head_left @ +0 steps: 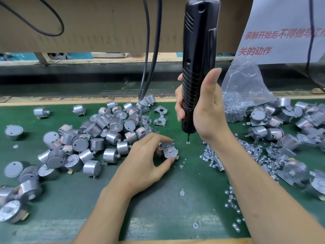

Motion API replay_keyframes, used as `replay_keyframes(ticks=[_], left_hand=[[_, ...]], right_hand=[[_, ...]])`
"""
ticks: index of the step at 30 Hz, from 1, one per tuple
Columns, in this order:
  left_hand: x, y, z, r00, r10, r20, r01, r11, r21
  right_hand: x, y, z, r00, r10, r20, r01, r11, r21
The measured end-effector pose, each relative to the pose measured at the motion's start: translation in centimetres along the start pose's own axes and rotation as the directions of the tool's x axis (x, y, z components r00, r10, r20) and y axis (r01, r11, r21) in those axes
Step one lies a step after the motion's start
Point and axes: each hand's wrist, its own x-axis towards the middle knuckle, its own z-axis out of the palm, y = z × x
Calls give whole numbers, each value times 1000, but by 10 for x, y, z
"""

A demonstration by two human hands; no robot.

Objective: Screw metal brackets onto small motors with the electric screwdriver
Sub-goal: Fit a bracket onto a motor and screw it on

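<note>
My right hand (202, 106) grips the black electric screwdriver (197, 55), which stands upright with its bit tip on a small screw (188, 142) lying on the green mat. Just left of the bit, my left hand (147, 155) pinches a small silver motor with a metal bracket on its face (168, 150), holding it against the mat. Two loose brackets (160, 115) lie further back. A scatter of loose screws (211, 155) lies to the right of the bit, partly hidden behind my right forearm.
A heap of bare silver motors (98, 134) fills the left of the green mat (175, 205). Motors with brackets (281, 131) pile up at the right. A clear bag of screws (241, 95) stands behind them. Black cables (149, 50) hang down at the back.
</note>
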Motion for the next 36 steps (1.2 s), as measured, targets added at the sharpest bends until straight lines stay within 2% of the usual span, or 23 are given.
replay_keyframes(ticks=[4, 10, 20, 36], left_hand=[[-1, -1, 1, 1000, -19, 3, 19, 1000, -12], [1, -1, 1, 1000, 3, -1, -3, 1000, 7], [1, 1, 0, 1000, 12, -4, -12, 1000, 13], [2, 2, 0, 1000, 5, -3, -5, 1000, 23]], right_hand=[[-6, 4, 9, 1000, 27, 12, -28, 992, 123], [-12, 9, 18, 998, 51, 49, -59, 980, 189], [-15, 11, 20, 987, 113, 113, -139, 957, 253], [-18, 14, 21, 981, 135, 140, -168, 951, 261]])
